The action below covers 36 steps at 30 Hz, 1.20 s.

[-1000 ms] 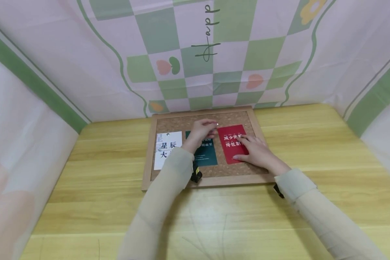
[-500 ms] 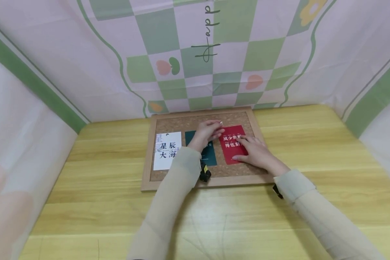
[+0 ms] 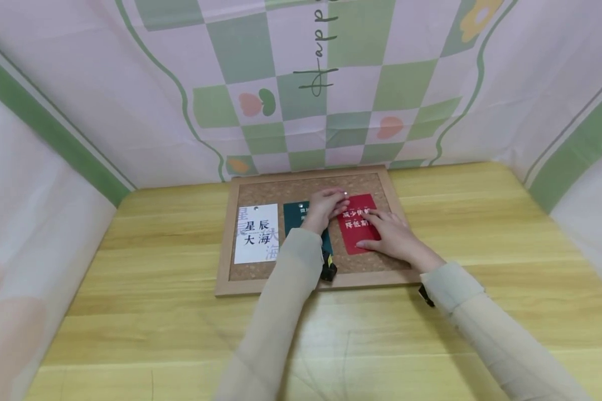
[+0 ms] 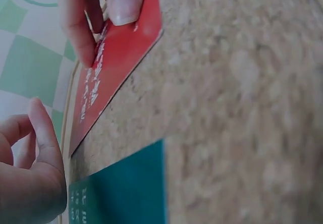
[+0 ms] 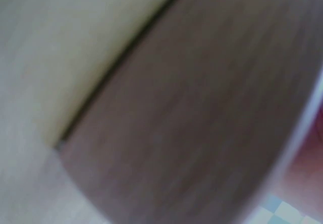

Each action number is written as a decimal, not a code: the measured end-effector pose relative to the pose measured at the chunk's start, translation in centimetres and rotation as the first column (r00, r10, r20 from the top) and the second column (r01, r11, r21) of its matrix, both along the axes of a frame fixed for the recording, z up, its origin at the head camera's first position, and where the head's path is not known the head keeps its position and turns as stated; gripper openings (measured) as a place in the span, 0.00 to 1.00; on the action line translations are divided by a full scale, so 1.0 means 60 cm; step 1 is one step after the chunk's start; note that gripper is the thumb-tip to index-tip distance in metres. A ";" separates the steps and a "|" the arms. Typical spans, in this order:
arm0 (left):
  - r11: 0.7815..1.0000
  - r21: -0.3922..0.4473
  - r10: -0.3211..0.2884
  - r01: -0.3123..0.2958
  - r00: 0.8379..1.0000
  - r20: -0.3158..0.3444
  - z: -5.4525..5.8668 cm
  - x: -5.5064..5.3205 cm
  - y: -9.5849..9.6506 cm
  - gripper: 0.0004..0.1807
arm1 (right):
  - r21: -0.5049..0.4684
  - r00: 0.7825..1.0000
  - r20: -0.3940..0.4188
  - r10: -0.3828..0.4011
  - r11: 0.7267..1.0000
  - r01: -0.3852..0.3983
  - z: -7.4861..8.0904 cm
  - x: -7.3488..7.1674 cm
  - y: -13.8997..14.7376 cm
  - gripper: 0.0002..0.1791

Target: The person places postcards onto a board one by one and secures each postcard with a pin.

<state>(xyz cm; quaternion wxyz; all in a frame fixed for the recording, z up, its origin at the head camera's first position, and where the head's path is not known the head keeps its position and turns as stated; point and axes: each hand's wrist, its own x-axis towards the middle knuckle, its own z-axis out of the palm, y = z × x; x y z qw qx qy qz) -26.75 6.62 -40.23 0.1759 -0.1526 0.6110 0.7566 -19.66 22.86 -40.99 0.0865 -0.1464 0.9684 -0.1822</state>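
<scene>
Flat on a wood-framed cork board (image 3: 308,188) lie three printed cards. The red card (image 3: 351,239), on the right, is under my right hand (image 3: 395,236), whose spread fingers and thumb press on its face. My left hand (image 3: 324,209) pinches a small shiny thumbtack (image 3: 345,194) at the red card's upper left corner. In the left wrist view the left hand (image 4: 35,168) is beside the red card (image 4: 128,47), its thumb and finger together. The dark green card (image 3: 292,214) is partly hidden by the left hand and sleeve. The white card (image 3: 256,248) lies at left.
A silvery tack (image 3: 256,208) sits at the white card's top, and another tack (image 3: 301,206) at the green card's top. The board rests on a wooden table (image 3: 155,267). Behind it hangs a checkered cloth (image 3: 306,131). The right wrist view is mostly blurred.
My left hand has moved right with the thumbtack, from above the green card to the red card's top edge, uncovering the white card and the green card's tack. My right hand stays on the red card.
</scene>
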 end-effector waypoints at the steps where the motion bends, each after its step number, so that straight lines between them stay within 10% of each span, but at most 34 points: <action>1: 1.000 -0.006 0.004 -0.004 1.000 -0.002 -0.001 0.000 0.001 0.15 | 0.001 1.000 0.000 0.000 1.000 0.000 0.000 0.000 0.000 0.44; 19: 0.976 -0.216 0.015 -0.039 0.993 -0.114 -0.014 0.001 0.027 0.12 | 0.007 1.000 -0.026 0.007 1.000 -0.007 0.003 0.002 0.002 0.42; 36: 0.947 -0.321 0.026 -0.034 0.999 -0.029 -0.014 -0.013 0.035 0.12 | 0.009 1.000 -0.028 0.010 1.000 -0.009 0.004 0.008 -0.001 0.43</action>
